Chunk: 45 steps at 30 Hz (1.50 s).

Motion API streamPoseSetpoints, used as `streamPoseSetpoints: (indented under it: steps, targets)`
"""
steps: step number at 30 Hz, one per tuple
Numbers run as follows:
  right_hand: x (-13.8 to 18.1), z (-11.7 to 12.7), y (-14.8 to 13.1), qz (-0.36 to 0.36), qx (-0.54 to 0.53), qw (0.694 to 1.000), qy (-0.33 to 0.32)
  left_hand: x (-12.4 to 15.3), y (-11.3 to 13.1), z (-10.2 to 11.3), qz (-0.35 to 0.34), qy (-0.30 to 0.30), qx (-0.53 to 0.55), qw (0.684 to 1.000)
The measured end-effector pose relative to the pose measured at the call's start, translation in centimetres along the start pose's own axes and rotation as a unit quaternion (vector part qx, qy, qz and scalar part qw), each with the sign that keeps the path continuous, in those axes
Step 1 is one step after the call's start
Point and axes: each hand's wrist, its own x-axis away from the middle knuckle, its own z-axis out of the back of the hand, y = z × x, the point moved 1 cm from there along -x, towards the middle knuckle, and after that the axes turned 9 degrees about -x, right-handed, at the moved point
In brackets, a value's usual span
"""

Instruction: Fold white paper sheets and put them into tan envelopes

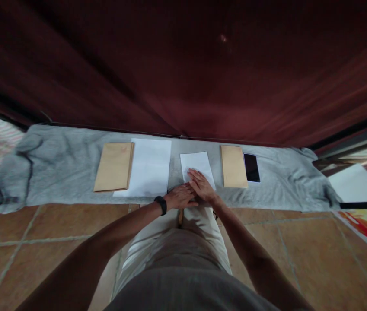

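Observation:
Both my hands rest at the near edge of a small white sheet of paper (198, 160), which may be folded. My right hand (202, 186) lies flat on it, its fingers stretched out and partly over the fingertips of my left hand (180, 197). Flat and with extended fingers, the left hand reaches in from the left at the cloth's near edge, a dark band on its wrist. To the left lies larger white paper (152, 166), partly under a stack of brown envelopes (113, 166). A narrower brown envelope stack (233, 166) is on the right.
A dark phone (251, 167) lies right of the narrow envelopes. Everything rests on a long, narrow surface covered with grey cloth (66, 168). Dark red fabric (183, 86) rises behind it. Tiled floor (73, 220) shows below, and a white sheet (356, 183) lies at far right.

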Motion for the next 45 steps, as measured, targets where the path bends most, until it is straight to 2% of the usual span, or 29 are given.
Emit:
streamPoseSetpoints:
  steps: [3,7,14,19,28,33,37,41,45]
  targets:
    - [0.0,-0.2,0.3,-0.010,0.030,0.999,-0.024,0.1,0.2,0.2,0.003,-0.012,-0.006,1.000]
    - [1.5,0.5,1.3,-0.031,0.074,0.997,-0.017,-0.1,0.4,0.3,-0.006,-0.001,-0.005,1.000]
    - [4.1,0.6,1.7,-0.112,0.124,0.984,0.058,-0.2,0.6,0.1,-0.022,0.005,-0.011,1.000]
    - [4.2,0.0,1.3,-0.142,0.127,0.977,0.092,-0.3,0.7,0.2,-0.017,-0.003,0.001,1.000]
    - [3.8,0.1,0.9,-0.151,0.116,0.976,0.103,-0.1,0.5,0.6,-0.016,0.000,0.015,1.000]
    - [3.7,0.0,0.5,-0.151,0.124,0.975,0.110,-0.1,-0.4,0.3,0.057,0.029,0.047,0.997]
    - [3.7,0.0,0.6,-0.154,0.130,0.973,0.113,-0.9,-0.8,0.1,0.128,0.055,0.019,0.990]
    - [3.8,-0.1,0.8,-0.158,0.128,0.973,0.112,-2.4,-0.9,-0.1,0.185,0.049,-0.016,0.981]
    - [3.7,-0.1,0.7,-0.162,0.135,0.971,0.109,-3.2,-0.8,-0.2,0.215,0.041,-0.040,0.975]
